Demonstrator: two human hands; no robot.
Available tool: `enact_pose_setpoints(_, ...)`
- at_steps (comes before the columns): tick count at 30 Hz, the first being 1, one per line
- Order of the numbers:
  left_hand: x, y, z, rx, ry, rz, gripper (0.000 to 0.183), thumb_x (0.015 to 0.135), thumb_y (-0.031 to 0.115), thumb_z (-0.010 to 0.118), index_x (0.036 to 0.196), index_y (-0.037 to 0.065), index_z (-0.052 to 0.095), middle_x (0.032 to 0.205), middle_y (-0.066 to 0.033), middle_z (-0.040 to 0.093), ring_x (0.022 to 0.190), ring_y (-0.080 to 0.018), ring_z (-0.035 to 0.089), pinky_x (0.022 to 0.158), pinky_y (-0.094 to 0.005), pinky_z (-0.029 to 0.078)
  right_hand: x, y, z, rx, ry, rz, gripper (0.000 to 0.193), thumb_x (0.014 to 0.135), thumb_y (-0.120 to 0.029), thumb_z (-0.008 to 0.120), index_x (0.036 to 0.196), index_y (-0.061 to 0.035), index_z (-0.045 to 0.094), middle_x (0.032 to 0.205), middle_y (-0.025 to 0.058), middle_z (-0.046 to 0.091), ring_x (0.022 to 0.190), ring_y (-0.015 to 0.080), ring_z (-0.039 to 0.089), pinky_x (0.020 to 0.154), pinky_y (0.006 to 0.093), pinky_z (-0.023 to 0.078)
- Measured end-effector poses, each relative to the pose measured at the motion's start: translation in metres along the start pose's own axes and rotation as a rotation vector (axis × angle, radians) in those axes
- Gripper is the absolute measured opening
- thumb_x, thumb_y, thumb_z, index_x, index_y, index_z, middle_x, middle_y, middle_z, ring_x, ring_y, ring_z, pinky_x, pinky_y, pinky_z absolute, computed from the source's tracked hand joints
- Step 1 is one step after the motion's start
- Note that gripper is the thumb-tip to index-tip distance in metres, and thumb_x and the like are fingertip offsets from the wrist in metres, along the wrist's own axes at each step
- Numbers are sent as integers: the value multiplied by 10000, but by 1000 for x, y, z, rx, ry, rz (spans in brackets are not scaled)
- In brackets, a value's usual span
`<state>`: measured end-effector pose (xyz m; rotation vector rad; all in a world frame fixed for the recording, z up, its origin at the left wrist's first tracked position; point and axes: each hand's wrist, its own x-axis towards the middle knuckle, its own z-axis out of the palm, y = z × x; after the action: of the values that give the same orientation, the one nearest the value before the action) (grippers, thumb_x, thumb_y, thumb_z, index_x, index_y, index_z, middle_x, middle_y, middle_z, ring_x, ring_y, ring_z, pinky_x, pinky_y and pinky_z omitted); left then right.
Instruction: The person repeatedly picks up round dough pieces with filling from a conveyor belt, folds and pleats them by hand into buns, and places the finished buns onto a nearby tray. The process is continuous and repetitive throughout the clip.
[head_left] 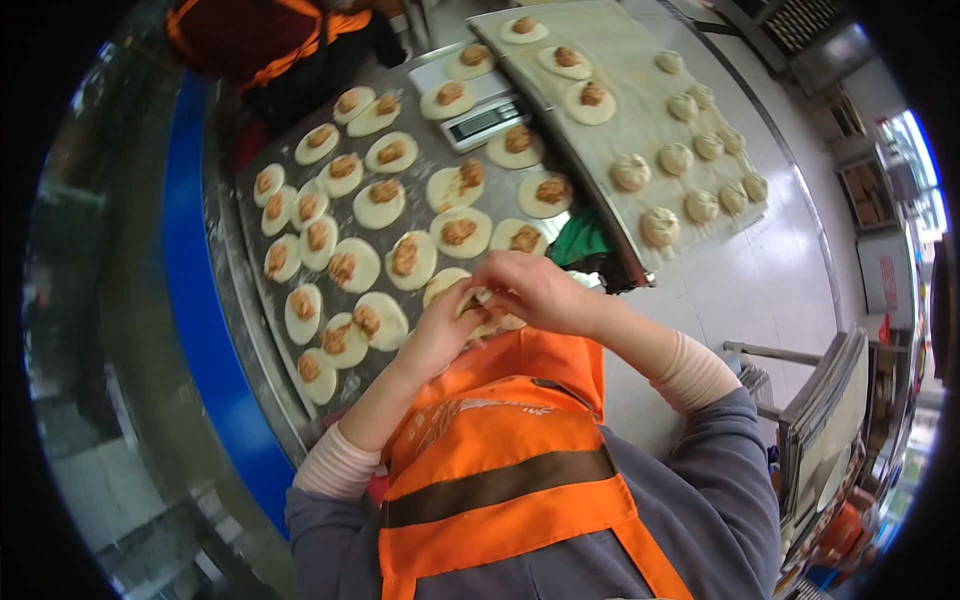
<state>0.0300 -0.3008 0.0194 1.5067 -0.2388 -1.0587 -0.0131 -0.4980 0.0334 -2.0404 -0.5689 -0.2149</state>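
Close to my orange apron, my left hand (438,332) cups a filled bun (484,322), its dough partly gathered up. My right hand (542,292) is closed over the top of the same bun, fingertips pinching the dough rim. My fingers hide most of it. Just beyond my hands, flat dough rounds with brown filling lie on the floured metal table (330,392). The nearest ones are a dough round (440,284) partly behind my left hand and another round (520,236) beyond my right hand.
A digital scale (482,124) stands on the table with dough rounds on and around it. To the right, a cloth-covered tray (620,120) carries pleated buns and several open rounds. Green cloth (580,238) lies by its corner. Another person (262,42) stands at the far left.
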Motion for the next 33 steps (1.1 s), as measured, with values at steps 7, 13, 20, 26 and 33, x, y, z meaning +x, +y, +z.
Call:
enact_pose_setpoints(7,0,-5,-6,-285,58,-45,354,985,102,505,1333,50,475,1114,-45,596,785,-90,578,607,-219,481,2,4,-9,-240,-164,100,245,825,-65,654,1047,-35,557,950,118,589,890,309,603,758,405,499)
enact_pose_setpoints(13,1,-8,-10,-64,-19,-29,361,1009,96,486,1369,92,453,1099,-11,577,820,-74,560,651,-194,467,11,4,-10,-416,-187,-82,199,814,-40,679,969,-24,555,882,107,581,802,292,604,708,380,501)
enact_pose_setpoints(20,1,8,-4,-222,-7,72,357,1014,85,468,1368,48,451,1132,-26,589,931,-90,566,753,-248,489,6,12,-2,-267,-149,72,216,795,-50,647,990,-20,560,910,131,572,861,339,586,742,415,490)
enact_pose_setpoints(26,-7,-13,0,-19,107,237,359,1014,97,471,1372,66,463,1162,-23,575,962,-103,566,782,-239,478,11,-4,2,-133,-107,90,247,790,-34,649,1019,-23,557,923,127,579,889,341,592,757,416,493)
enact_pose_setpoints(33,0,-3,-16,-169,-99,12,373,1023,118,434,1393,75,450,1193,-33,576,967,-105,578,770,-236,486,11,-7,5,-173,-142,-1,232,754,-29,654,960,-25,546,892,126,577,828,340,599,722,420,494)
